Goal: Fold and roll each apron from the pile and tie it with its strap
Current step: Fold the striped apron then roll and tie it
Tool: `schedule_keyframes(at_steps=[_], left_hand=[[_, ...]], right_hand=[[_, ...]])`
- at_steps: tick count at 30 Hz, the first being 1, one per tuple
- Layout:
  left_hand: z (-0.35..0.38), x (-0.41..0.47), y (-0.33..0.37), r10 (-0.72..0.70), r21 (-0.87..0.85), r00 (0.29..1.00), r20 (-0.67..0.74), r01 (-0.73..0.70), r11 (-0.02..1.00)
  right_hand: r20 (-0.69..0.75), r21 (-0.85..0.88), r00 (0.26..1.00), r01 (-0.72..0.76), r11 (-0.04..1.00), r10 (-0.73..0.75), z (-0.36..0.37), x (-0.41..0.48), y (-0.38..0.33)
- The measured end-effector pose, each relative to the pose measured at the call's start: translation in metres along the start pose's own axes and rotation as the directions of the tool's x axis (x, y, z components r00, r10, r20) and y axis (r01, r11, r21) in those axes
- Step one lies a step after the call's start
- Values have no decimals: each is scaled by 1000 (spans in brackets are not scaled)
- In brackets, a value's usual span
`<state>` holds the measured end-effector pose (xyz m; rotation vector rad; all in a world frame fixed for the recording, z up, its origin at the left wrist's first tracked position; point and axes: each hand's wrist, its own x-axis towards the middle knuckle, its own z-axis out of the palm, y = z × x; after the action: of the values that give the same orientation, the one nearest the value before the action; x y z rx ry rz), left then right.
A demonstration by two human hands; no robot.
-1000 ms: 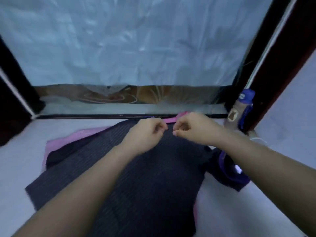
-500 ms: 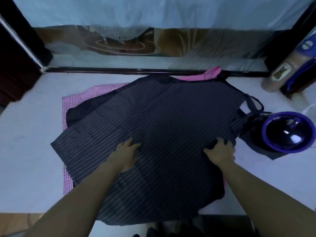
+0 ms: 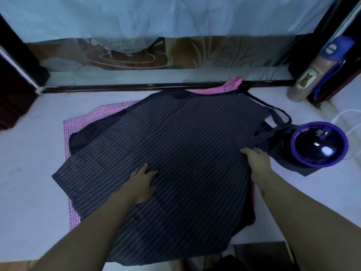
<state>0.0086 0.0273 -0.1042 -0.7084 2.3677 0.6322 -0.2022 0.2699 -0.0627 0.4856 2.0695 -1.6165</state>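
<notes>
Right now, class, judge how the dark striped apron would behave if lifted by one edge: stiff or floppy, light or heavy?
Probably floppy: the striped apron lies flat with creases under the left hand, so it would likely sag. Probably light, as thin cloth. Its straps trail beside the purple bowl and might snag.

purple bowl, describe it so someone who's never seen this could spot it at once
Start from the dark striped apron spread across the white surface. Just past its right edge, beyond the right hand, sits the purple bowl. It is the only round, glossy thing, unlike the tall brown bottle behind it.
</notes>
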Motion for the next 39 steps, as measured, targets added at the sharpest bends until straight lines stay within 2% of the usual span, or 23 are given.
schedule_keyframes(at_steps=[2,4,7,8,10,11,12,13,14,15,16,18,20,23,24,26,27,29,31,33,34,36,39], left_hand=[[-6,-4,8,26,-56,999,-22,-27,998],[-15,-14,29,155,-201,984,-83,-169,965],[-38,-42,74,353,-567,925,-142,-369,737],[-41,-51,85,342,-660,925,-163,-360,659],[-39,-58,90,146,-832,964,-221,-264,488],[-39,-65,88,-10,-932,980,-200,-187,312],[-46,-75,78,-123,-990,988,-93,-79,114],[-39,-73,68,-183,-930,972,-147,-73,359],[-39,-72,59,-258,-954,951,-168,-92,284],[-42,-72,50,-321,-996,944,-78,-58,71],[-47,-74,39,-288,-993,951,-114,-117,8],[-56,-88,6,-366,-985,921,-137,-166,-48],[-60,-102,-18,-360,-991,927,-109,-131,-38],[-65,-121,-59,-325,-997,946,-12,-34,-63],[-65,-124,-72,-315,-999,949,6,-7,-40],[-64,-126,-100,-372,-1000,928,-6,-6,1],[-61,-123,-114,-434,-999,900,-35,-21,37],[-49,-118,-140,-614,-982,777,-140,-26,190],[-34,-112,-160,-722,-930,644,-252,45,365],[-22,-111,-168,-722,-891,617,-313,72,447],[-19,-112,-166,-694,-870,632,-344,64,489],[-12,-110,-162,-605,-788,662,-443,33,614],[-1,-105,-148,-449,-545,737,-505,131,828]], right_hand=[[63,-95,987,154,983,-148,13,-17,-12],[183,-140,934,333,932,-306,33,-36,-24],[403,-274,768,621,735,-498,77,-64,-37],[514,-297,693,696,653,-505,92,-73,-38],[722,-324,537,820,472,-436,117,-96,-36],[790,-331,484,853,403,-375,127,-106,-35],[830,-336,455,870,362,-324,136,-112,-33],[848,-343,452,867,363,-278,141,-117,-33],[842,-365,483,839,404,-240,144,-116,-32],[820,-402,533,795,455,-207,147,-111,-32],[784,-465,599,738,488,-160,145,-103,-33],[741,-560,667,676,479,-74,143,-93,-39],[724,-584,681,689,430,-109,141,-84,-53],[646,-652,680,728,213,-346,168,-101,-96],[654,-639,621,759,123,-432,181,-110,-110],[769,-470,378,881,-55,-515,213,-130,-133],[836,-347,256,932,-106,-485,228,-140,-142],[932,-133,105,989,-58,-348,257,-147,-147],[948,-63,65,998,15,-312,273,-142,-138],[889,-57,90,995,87,-449,276,-129,-119],[842,-81,137,988,128,-523,273,-121,-108],[746,-183,300,951,251,-595,264,-103,-85],[650,-404,545,838,366,-530,246,-73,-56]])
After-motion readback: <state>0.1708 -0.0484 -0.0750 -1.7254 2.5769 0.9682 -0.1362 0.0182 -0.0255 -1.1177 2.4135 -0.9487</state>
